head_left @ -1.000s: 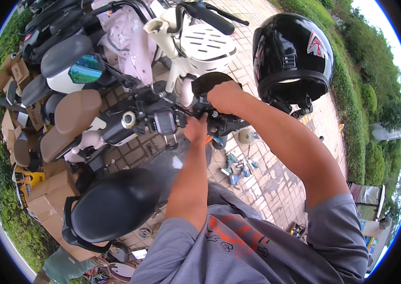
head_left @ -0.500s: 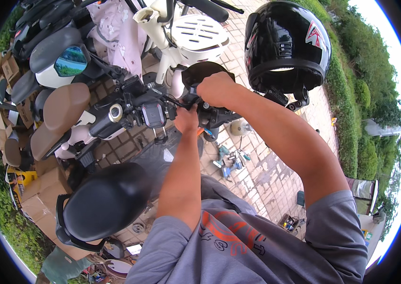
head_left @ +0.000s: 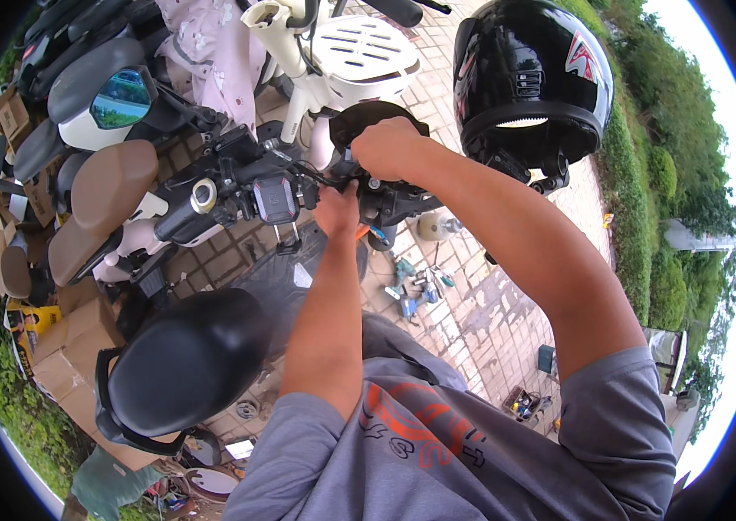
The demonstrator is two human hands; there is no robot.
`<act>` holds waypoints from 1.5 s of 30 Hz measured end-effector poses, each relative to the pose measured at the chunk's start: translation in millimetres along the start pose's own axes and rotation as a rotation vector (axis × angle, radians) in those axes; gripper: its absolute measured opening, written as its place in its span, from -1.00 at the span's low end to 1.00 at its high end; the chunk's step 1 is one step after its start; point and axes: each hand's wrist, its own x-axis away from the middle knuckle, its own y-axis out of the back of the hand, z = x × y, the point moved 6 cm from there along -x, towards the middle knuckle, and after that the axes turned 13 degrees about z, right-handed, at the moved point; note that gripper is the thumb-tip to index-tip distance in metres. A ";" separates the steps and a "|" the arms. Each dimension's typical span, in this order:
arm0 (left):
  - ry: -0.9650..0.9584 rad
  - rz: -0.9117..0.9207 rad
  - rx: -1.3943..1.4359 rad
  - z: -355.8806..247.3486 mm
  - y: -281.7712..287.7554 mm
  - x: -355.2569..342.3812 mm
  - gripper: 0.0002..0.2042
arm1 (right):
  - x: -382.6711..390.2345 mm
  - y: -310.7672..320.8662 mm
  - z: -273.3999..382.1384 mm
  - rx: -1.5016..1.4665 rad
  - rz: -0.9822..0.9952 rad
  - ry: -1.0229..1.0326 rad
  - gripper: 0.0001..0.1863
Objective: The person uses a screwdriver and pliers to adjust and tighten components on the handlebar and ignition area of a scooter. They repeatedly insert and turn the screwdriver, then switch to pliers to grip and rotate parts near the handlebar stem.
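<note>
My right hand (head_left: 388,149) is curled into a fist-like grip over the front of a black scooter's handlebar (head_left: 398,207), beside a dark curved front panel (head_left: 359,120). What its fingers hold is hidden under the hand. Just below and to the left, my left hand (head_left: 338,208) reaches in among black cables (head_left: 309,170) at the middle of the handlebar. Its fingers are bent together, and their tips are buried in the cables and parts. Near it on the left sits a phone holder (head_left: 275,200). The scooter's black seat (head_left: 190,363) lies at lower left.
A glossy black helmet (head_left: 529,82) rests at the handlebar's right end. Parked scooters with a brown seat (head_left: 112,187) and a mirror (head_left: 122,98) crowd the left. Power tools (head_left: 411,291) and a toolbox (head_left: 524,406) lie on the paving. Cardboard boxes (head_left: 82,347) stand at left.
The view has shifted slightly. Both hands stay at the same spot on the handlebar, with the right wrist and fingers only a little changed in angle.
</note>
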 end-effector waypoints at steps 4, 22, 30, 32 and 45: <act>0.071 -0.005 0.013 -1.4 1.4 -0.2 -0.62 | 2.5 5.1 10.9 0.129 0.005 0.063 -0.82; 0.127 0.080 -0.061 -2.9 3.0 1.0 -0.56 | -4.9 -3.6 27.3 0.298 -0.036 0.145 -0.84; 0.113 0.007 -0.041 12.8 -3.2 -7.0 -0.61 | -11.9 9.8 28.3 0.294 -0.007 0.156 -0.85; 0.150 0.016 -0.082 8.8 -3.1 -5.9 -0.61 | -6.5 16.1 24.6 0.300 0.004 0.168 -0.85; 0.079 -0.016 -0.030 9.8 -2.1 -4.1 -0.63 | -15.3 8.8 21.9 0.302 -0.013 0.152 -0.83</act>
